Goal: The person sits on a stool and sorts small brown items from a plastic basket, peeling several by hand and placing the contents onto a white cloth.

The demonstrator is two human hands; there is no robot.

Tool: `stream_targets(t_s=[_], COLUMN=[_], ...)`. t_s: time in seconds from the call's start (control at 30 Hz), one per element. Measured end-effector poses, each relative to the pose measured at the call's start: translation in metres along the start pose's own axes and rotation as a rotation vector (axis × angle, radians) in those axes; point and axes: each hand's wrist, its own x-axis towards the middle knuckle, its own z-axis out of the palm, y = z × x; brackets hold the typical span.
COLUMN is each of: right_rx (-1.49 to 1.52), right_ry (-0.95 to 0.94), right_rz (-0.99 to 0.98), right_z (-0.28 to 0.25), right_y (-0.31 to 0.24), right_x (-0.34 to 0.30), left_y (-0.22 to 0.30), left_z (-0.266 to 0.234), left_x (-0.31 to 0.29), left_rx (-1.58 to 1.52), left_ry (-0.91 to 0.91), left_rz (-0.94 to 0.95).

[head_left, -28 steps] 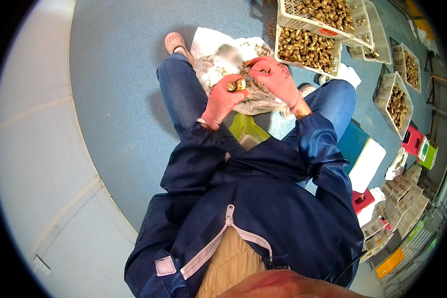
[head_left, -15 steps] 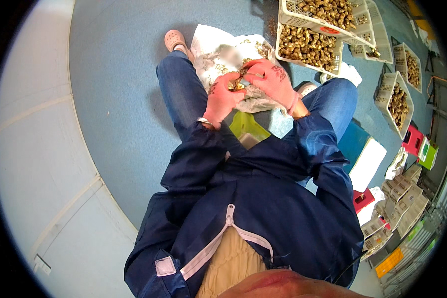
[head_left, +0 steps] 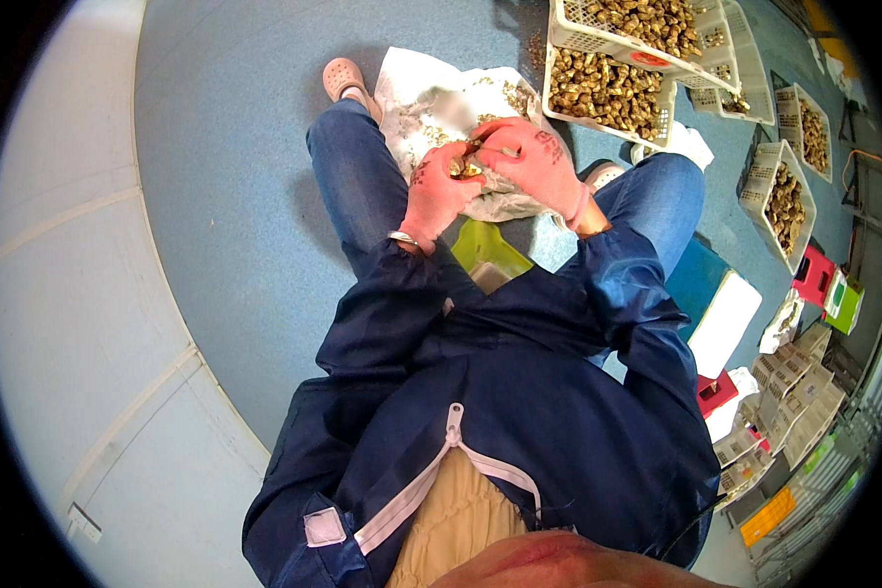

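Both my hands wear pink gloves and meet between my knees. My left hand [head_left: 438, 194] is closed around a small brown lump [head_left: 468, 170] with a shiny yellowish side, perhaps a bulb or a root. Against it, from the right, presses my right hand [head_left: 539, 169], its fingers pinched together; a thin pale thing shows at them, too small to name. Below the hands lies a white plastic sack [head_left: 409, 98] strewn with brown scraps. Part of a yellow-green plastic container [head_left: 480, 245] shows between my thighs.
White perforated crates full of brown lumps, such as the nearest crate [head_left: 610, 125], stand at the far right. Another filled crate [head_left: 755, 196] lies farther right. A blue box with a white side [head_left: 723, 318] is beside my right leg. A pale wall [head_left: 69, 274] runs along the left.
My right fingers have shifted slightly over the brown lump, and the grey patch between the hands is no longer seen. My left hand still holds the lump in nearly the same place.
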Motion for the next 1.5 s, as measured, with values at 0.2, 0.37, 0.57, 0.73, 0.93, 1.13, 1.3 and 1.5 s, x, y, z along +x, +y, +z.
stream_targets(t_s=[0.2, 0.37, 0.57, 0.73, 0.93, 1.13, 1.3, 1.5], right_rx=[0.121, -0.056, 0.111, 0.204, 0.078, 0.174, 0.207, 0.109], right_ry=[0.136, 0.078, 0.011, 0.100, 0.076, 0.035, 0.102, 0.109], right_rz=[0.192, 0.078, 0.124, 0.238, 0.178, 0.196, 0.238, 0.236], right_z=[0.001, 0.002, -0.005, -0.010, -0.010, -0.006, -0.009, -0.003], right_y=[0.000, 0.004, 0.001, 0.002, 0.006, 0.001, 0.005, 0.010], right_x=[0.000, -0.003, 0.000, -0.003, -0.003, -0.004, 0.000, -0.001], left_y=[-0.002, -0.010, -0.011, 0.004, 0.002, -0.005, -0.001, -0.002], left_z=[0.001, 0.002, -0.002, -0.004, -0.003, -0.003, -0.001, 0.003], left_x=[-0.001, -0.001, 0.000, -0.002, -0.003, -0.001, -0.004, -0.003], left_rx=[-0.028, -0.049, -0.052, -0.207, -0.191, -0.185, -0.038, 0.402], left_ry=[0.012, 0.007, -0.005, -0.122, -0.115, -0.070, -0.011, 0.168], left_rz=[0.012, 0.013, 0.005, -0.061, -0.035, -0.025, -0.003, 0.266])
